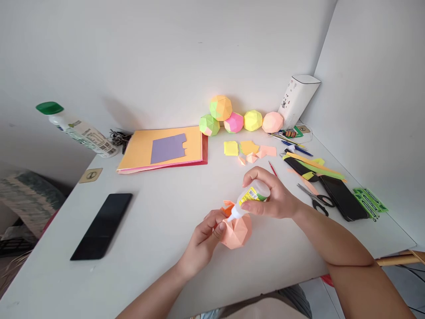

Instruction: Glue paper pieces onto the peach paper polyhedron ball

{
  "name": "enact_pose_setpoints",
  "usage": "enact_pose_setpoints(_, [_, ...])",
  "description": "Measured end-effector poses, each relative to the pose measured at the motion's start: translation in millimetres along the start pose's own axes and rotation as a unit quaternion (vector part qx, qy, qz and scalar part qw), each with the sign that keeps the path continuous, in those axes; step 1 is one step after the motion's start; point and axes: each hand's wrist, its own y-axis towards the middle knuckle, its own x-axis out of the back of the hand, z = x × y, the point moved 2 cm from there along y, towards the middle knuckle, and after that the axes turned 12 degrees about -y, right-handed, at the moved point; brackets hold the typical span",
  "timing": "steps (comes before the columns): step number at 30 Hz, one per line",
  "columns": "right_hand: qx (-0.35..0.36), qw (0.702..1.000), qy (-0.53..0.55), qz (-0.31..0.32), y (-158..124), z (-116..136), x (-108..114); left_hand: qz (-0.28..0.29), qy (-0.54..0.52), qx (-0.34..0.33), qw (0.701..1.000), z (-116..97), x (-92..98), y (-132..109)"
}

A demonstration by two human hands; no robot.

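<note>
My left hand point(207, 237) pinches the edge of a peach faceted paper ball point(238, 235), which has an opening at its top with orange paper showing there. In my right hand point(277, 197) is a white glue bottle point(254, 193) with a yellow and green label. The bottle is tilted, its nozzle down at the paper edge beside my left fingertips. Whether the tip touches the paper I cannot tell. Beyond my hands lie a yellow paper pad point(230, 148) and several peach paper scraps point(266, 151).
Finished paper balls point(253, 120) stand along the back wall. Coloured sheets point(139, 148) with a purple piece point(168, 149) lie back left. A black phone point(102, 226) and a tilted white bottle point(89, 133) are at left. Scissors point(317, 198), another phone point(343, 198) and a white box point(299, 101) are at right.
</note>
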Motion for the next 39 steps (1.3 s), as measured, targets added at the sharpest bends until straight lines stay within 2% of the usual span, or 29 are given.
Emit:
enact_pose_setpoints(13, [0.097, 0.995, -0.027, -0.002, -3.8, 1.8, -5.7, -0.006, -0.008, 0.001, 1.0, -1.9, -1.7, 0.9])
enact_pose_setpoints(29, [0.182, 0.981, -0.068, 0.016, -5.6, 6.1, -7.0, 0.001, -0.011, 0.018, 1.0, -3.0, -3.7, -0.3])
enact_pose_setpoints(39, [0.246, 0.96, -0.135, 0.018, -6.7, 8.1, -5.7, -0.02, -0.086, 0.053, 0.995, 0.1, -2.6, -0.1])
